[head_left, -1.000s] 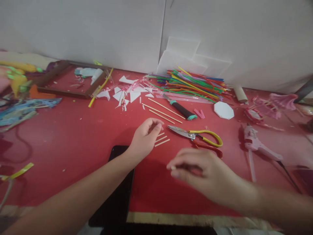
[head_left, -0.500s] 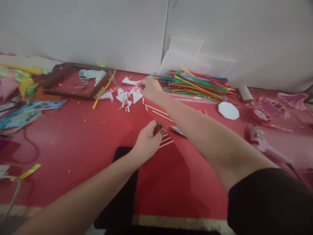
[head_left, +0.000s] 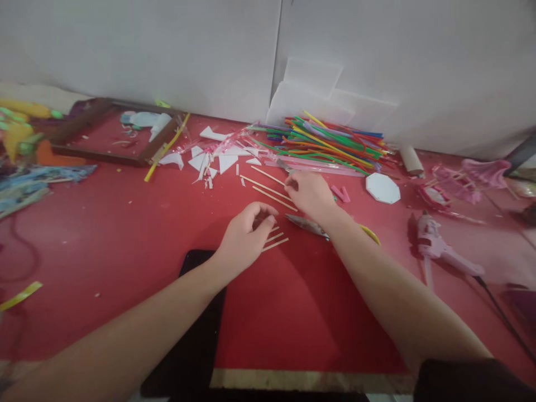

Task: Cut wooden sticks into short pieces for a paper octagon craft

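Note:
My left hand (head_left: 247,234) is low over the red table, its thumb and curled fingers drawn together; anything between the tips is too small to make out. Several short wooden sticks (head_left: 275,243) stick out from beneath it. Ahead and to the right, my right hand (head_left: 310,192) has its fingers bent into a pinch, with their contents hidden. A grey pointed piece (head_left: 285,165) shows just beyond its fingertips. Longer thin wooden sticks (head_left: 274,198) lie to its left. Between the hands rests a metal-jawed cutting tool (head_left: 307,225), partly covered by my right forearm, with a yellow handle (head_left: 370,234) showing.
White paper scraps (head_left: 228,163) and a pile of coloured pipe cleaners (head_left: 335,142) lie at the back. A white octagon (head_left: 382,188) and a pink glue gun (head_left: 444,245) with a cord are on the right. A black flat device (head_left: 201,312) is under my left forearm; a brown frame (head_left: 104,153) stands left.
My right hand has come back from the white scraps, rightward and closer to me, beside the long sticks. My left hand stays by the short sticks. The view has shifted slightly.

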A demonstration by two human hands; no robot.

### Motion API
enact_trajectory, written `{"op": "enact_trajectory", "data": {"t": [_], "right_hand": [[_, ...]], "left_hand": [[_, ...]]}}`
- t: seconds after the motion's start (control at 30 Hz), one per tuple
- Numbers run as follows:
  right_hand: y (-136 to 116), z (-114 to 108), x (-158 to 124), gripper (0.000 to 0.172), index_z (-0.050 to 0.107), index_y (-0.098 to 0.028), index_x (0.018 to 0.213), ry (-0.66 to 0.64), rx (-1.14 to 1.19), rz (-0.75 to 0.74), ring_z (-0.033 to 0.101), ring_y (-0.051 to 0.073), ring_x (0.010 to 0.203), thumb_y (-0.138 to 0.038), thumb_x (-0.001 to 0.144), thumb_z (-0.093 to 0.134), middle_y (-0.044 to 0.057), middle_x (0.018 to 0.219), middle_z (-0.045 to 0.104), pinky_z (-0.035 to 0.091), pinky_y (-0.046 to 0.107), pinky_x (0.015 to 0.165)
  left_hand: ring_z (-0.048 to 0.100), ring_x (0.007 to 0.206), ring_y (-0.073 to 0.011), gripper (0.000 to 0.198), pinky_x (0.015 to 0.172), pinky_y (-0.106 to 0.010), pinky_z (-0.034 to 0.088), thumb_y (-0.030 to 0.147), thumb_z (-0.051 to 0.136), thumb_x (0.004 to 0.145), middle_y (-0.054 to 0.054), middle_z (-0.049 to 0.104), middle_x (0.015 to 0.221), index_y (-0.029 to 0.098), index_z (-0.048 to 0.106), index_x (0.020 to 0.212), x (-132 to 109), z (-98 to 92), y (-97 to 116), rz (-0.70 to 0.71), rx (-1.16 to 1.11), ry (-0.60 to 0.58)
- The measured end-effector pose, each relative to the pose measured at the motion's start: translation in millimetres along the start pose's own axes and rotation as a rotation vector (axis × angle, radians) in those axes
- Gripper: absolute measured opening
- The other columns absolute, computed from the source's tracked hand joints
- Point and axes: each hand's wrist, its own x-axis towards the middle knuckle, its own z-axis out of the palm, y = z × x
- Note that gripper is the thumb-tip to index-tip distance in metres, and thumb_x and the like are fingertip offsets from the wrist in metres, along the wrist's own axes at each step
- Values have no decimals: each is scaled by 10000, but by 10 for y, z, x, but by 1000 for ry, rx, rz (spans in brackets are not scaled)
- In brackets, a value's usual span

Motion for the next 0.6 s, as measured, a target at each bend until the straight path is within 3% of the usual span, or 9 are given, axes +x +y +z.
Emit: {"op": "enact_trajectory", "data": {"t": [0.27,0.43,0.6], "right_hand": [[96,62,-169,135,663,-173,926,18,-115,101,651,233,875,-221,860,555,121,991,674,501,374,762],[102,75,-188,112,635,-145,835,8,-129,93,644,256,863,-154,843,525,145,927,660,491,382,744],[107,8,-302,144,575,-147,937,99,-92,48,616,263,931,-142,881,442,160,1013,622,470,393,798]], "left_hand": [[605,791,-169,159,678,-287,468,328,525,883,-21,644,897,211,603,958,3,-26,-29,12,16,-1],[602,792,-162,142,693,-282,466,313,531,884,-15,638,896,208,599,951,-8,-25,-2,4,16,2],[587,785,-147,134,726,-286,461,297,534,887,-10,629,894,203,601,954,-26,-41,23,-7,-15,27]]}}
